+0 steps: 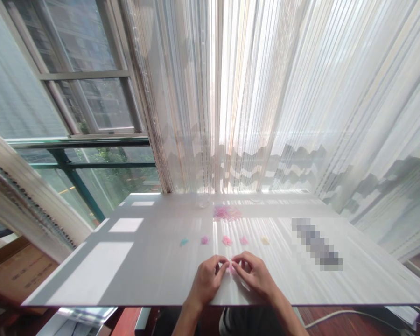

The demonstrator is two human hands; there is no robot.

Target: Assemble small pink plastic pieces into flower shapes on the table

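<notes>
My left hand (210,275) and my right hand (254,274) meet near the front edge of the white table (154,280). Thumb and fingers of both are pinched on a small pink piece (231,268), mostly covered by the fingertips; its exact kind is too small to make out. Beyond the hands, small clusters lie in a row: a blue one (184,241), a purple one (205,240), a deep pink one (226,240), a lighter pink one (244,240) and a pale yellow one (265,240). Farther back spreads a larger loose heap of pink and purple pieces (227,213).
A clear round container (203,200) stands near the table's back edge, left of the heap. On the right of the table, a blurred-out patch (317,245) hides something. Sheer curtains (248,93) hang behind, and a cardboard box (21,270) sits at the lower left.
</notes>
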